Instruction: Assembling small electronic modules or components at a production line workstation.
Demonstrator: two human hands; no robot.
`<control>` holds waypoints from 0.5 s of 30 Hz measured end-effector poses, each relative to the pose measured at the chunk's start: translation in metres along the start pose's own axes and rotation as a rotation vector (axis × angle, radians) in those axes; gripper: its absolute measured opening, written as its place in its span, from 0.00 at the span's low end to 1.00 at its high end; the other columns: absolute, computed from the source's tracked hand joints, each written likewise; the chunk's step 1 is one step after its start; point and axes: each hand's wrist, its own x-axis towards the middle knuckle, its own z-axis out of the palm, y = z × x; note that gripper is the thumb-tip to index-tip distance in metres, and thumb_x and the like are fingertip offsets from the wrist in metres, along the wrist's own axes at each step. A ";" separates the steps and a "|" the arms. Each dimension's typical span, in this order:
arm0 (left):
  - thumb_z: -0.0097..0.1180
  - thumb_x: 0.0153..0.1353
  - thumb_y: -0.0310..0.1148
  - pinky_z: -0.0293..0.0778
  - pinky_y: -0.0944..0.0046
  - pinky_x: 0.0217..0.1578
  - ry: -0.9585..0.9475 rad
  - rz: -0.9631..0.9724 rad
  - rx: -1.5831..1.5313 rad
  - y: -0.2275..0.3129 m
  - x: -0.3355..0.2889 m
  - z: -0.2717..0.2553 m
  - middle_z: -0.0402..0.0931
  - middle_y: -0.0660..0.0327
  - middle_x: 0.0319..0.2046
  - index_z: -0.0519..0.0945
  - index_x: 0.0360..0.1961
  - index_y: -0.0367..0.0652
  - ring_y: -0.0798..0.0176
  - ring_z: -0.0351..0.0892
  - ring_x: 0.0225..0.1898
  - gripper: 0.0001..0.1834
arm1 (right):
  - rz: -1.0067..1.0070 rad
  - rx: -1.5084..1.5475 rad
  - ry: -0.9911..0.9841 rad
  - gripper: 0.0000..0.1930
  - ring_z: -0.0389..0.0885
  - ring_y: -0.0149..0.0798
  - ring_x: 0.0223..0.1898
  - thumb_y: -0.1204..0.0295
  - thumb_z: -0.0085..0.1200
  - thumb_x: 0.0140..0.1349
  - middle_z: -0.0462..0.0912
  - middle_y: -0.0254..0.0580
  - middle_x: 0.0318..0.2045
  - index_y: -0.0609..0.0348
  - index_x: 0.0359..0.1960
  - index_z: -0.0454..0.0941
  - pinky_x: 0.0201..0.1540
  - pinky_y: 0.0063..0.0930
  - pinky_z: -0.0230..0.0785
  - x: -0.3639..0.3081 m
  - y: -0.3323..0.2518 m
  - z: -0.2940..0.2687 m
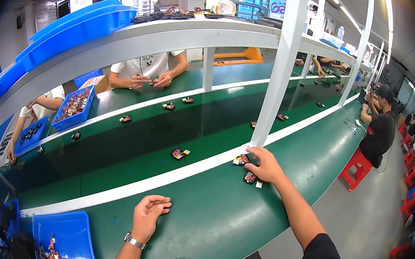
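Note:
My right hand (267, 166) reaches to the white edge strip with thumb and fingers apart, open. By its fingertips lies a small black-and-red electronic part with a yellow-white tag (240, 160). Just below the thumb is a second such part (250, 178), with a white tag (259, 184). I cannot tell whether the fingers touch either one. My left hand (151, 215), with a metal watch (135, 241) at the wrist, hovers over the green bench (202, 217). Its fingers are loosely bent and apart from the thumb, and no held thing shows.
A blue tray (79, 241) with several small red parts stands left. Beyond the white strip, a green conveyor belt (207, 129) carries similar parts (179, 153). A white post (283, 54) rises near my right hand. Co-workers sit opposite, one handling a part (152, 82); another sits right.

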 end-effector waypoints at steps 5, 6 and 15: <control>0.50 0.66 0.21 0.79 0.59 0.49 0.019 -0.016 -0.009 0.001 -0.002 -0.002 0.79 0.47 0.49 0.75 0.48 0.32 0.56 0.82 0.49 0.10 | 0.217 -0.066 -0.439 0.29 0.77 0.44 0.47 0.74 0.69 0.48 0.81 0.41 0.49 0.55 0.56 0.77 0.54 0.35 0.71 0.032 -0.023 -0.003; 0.50 0.66 0.21 0.79 0.59 0.49 0.018 -0.019 -0.007 0.000 -0.001 -0.002 0.79 0.47 0.49 0.75 0.48 0.32 0.56 0.82 0.49 0.10 | 0.244 0.059 -0.426 0.30 0.76 0.43 0.49 0.75 0.69 0.48 0.80 0.40 0.48 0.53 0.56 0.76 0.54 0.35 0.71 0.030 -0.017 0.000; 0.50 0.66 0.22 0.80 0.59 0.47 0.002 -0.050 0.040 0.001 -0.001 -0.005 0.81 0.48 0.46 0.76 0.46 0.34 0.56 0.83 0.47 0.09 | -0.358 0.152 -0.054 0.30 0.77 0.47 0.46 0.79 0.71 0.44 0.78 0.43 0.47 0.54 0.53 0.77 0.50 0.36 0.74 0.003 -0.072 0.010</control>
